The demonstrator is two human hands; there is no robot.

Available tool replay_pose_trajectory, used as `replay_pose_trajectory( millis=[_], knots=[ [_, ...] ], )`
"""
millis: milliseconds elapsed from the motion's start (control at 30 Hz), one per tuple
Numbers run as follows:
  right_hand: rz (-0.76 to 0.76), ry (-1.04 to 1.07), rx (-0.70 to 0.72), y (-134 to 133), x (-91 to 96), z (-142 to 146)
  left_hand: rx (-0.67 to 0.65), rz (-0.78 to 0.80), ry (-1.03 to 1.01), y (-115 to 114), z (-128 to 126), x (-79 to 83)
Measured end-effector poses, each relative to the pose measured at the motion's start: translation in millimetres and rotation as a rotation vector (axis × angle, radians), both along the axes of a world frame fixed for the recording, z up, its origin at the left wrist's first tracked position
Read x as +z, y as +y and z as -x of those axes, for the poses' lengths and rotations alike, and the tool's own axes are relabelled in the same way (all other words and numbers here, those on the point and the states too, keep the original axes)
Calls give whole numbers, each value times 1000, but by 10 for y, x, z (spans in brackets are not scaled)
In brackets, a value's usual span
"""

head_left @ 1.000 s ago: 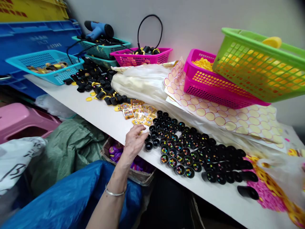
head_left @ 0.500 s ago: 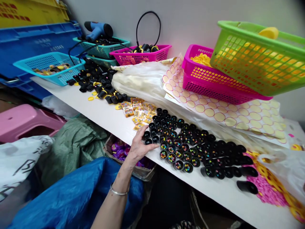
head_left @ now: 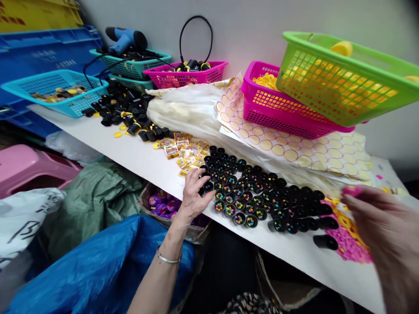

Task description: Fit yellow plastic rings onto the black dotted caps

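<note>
Many small black cups (head_left: pixel 258 198) stand in rows on the white table (head_left: pixel 144 159); the nearer ones hold coloured beads. My left hand (head_left: pixel 193 196) rests at the left end of the rows, fingers curled round a black cup (head_left: pixel 207 186). My right hand (head_left: pixel 386 231) is at the right, blurred, pinching a small pink piece (head_left: pixel 350 190) above a heap of pink and yellow pieces (head_left: pixel 348 242). One black cup (head_left: pixel 325 242) lies on its side near that heap.
Small printed packets (head_left: pixel 185 152) and loose black caps (head_left: pixel 127 113) lie further left. Pink (head_left: pixel 288 117), green (head_left: pixel 340 87) and teal baskets (head_left: pixel 55 89) line the wall, with sticker sheets (head_left: pixel 314 150) and a plastic bag (head_left: pixel 193 109). Below are a box of purple items (head_left: pixel 160 207), blue sheeting, a pink stool.
My right hand has come into view at the right with a pink piece. My left hand has shifted slightly right and closed on a cup at the end of the rows.
</note>
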State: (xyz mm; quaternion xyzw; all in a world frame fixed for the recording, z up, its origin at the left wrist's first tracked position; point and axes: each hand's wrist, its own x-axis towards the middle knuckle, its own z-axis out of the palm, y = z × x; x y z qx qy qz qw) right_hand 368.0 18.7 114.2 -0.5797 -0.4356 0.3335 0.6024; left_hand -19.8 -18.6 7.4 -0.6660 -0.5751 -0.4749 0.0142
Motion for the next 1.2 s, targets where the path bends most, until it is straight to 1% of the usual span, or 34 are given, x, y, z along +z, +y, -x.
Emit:
replay_pose_trajectory(
  millis=[67, 133, 200, 233, 300, 367, 433, 500, 567, 667, 767, 867, 933, 967, 1000, 1067, 1133, 1200],
  knots=[
    [94, 67, 210, 101, -100, 433, -3, 16, -27, -3, 16, -38],
    [114, 15, 511, 143, -181, 930, 3, 23, -40, 0, 26, -83],
    [67, -136, 768, 168, -261, 1411, 17, 24, -54, 11, 29, -121],
    [19, -232, 868, 186, -304, 1624, 24, 22, -62, 18, 29, -136],
    [-104, -454, 992, 241, -390, 1968, 34, 19, -86, 30, 30, -159],
    [-212, -703, 1043, 306, -458, 2198, 32, 19, -111, 34, 34, -177],
    [-290, -962, 1062, 352, -485, 2336, 21, 26, -134, 30, 44, -196],
    [-366, -1207, 1067, 361, -469, 2422, 8, 29, -146, 25, 56, -215],
    [-446, -1406, 1066, 335, -426, 2488, -4, 21, -148, 23, 67, -232],
    [-540, -1582, 1073, 268, -359, 2580, -14, 12, -145, 25, 75, -245],
    [-579, -1652, 1096, 223, -319, 2645, -14, 35, -149, 24, 75, -248],
    [-551, -1635, 1082, 228, -317, 2645, -20, 44, -161, 20, 74, -253],
    [-489, -1528, 1058, 261, -337, 2604, -23, 31, -167, 20, 76, -260],
    [-446, -1435, 1048, 284, -352, 2572, -23, 21, -167, 21, 78, -264],
    [-398, -1314, 1042, 310, -367, 2535, -23, 11, -165, 22, 80, -269],
    [-284, -998, 1037, 365, -387, 2440, -18, -5, -158, 26, 85, -277],
    [-128, -629, 1028, 404, -378, 2313, -16, -15, -151, 30, 88, -281],
    [43, -281, 988, 410, -334, 2127, -7, -14, -144, 33, 88, -281]
  ],
)
